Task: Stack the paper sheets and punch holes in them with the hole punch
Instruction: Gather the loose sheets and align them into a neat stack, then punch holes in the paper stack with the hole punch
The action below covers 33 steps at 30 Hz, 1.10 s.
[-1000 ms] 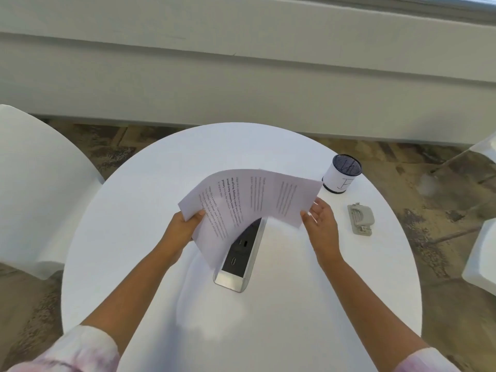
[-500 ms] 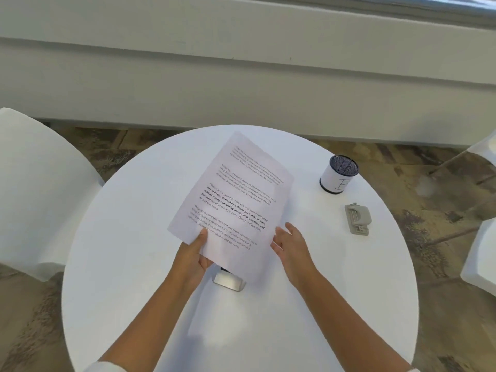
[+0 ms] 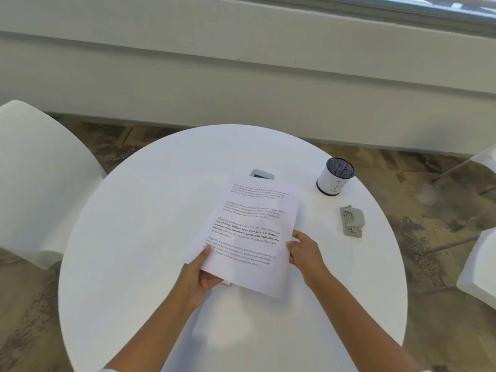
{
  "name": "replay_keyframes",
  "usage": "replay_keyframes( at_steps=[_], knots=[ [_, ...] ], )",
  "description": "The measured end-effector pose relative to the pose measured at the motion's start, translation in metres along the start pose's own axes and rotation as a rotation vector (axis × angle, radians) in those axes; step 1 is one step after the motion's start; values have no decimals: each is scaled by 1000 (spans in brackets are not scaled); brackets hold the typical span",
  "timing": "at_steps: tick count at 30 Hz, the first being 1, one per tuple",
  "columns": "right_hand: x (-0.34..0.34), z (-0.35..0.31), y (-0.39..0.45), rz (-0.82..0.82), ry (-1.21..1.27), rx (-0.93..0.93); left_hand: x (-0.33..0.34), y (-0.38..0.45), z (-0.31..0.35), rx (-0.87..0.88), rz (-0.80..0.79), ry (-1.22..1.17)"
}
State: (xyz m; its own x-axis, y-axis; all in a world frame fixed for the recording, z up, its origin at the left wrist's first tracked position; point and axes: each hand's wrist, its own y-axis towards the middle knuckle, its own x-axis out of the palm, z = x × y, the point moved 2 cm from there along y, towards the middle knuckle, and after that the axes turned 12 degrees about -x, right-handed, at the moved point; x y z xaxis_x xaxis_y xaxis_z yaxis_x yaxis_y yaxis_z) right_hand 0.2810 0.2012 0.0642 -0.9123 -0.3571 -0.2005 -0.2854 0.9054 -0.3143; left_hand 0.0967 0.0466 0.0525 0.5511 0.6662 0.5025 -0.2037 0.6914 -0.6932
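Observation:
Printed paper sheets (image 3: 249,232) lie face up near the middle of the round white table (image 3: 134,237), slightly tilted. My left hand (image 3: 201,275) pinches their lower left corner, thumb on top. My right hand (image 3: 303,253) touches the sheets' right edge with its fingertips. The grey hole punch (image 3: 352,220) rests on the table to the right of the sheets, apart from both hands.
A power outlet box (image 3: 261,174) set in the table pokes out beyond the sheets' far edge. A white cup with a dark mesh top (image 3: 335,176) stands at the back right. White chairs stand at the left (image 3: 35,183) and right (image 3: 480,264).
The sheets went from bent and raised between both hands to flat and lower, shifted right over the outlet box. My right hand moved to their right edge.

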Motion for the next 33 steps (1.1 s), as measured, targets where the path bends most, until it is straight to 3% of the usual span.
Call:
replay_keyframes(
  at_steps=[4,8,17,26,33],
  knots=[
    [-25,15,4,-94,-46,72,-7,3,0,-116,121,70],
    [-40,33,10,-133,-190,141,-2,14,-17,-193,208,298],
    [-64,52,25,-220,-307,106,30,32,-39,-86,360,589],
    [-87,54,45,-357,-546,-46,52,36,-69,-16,404,582],
    [-127,28,75,-226,-594,-234,66,41,-78,14,400,471]
  ],
)
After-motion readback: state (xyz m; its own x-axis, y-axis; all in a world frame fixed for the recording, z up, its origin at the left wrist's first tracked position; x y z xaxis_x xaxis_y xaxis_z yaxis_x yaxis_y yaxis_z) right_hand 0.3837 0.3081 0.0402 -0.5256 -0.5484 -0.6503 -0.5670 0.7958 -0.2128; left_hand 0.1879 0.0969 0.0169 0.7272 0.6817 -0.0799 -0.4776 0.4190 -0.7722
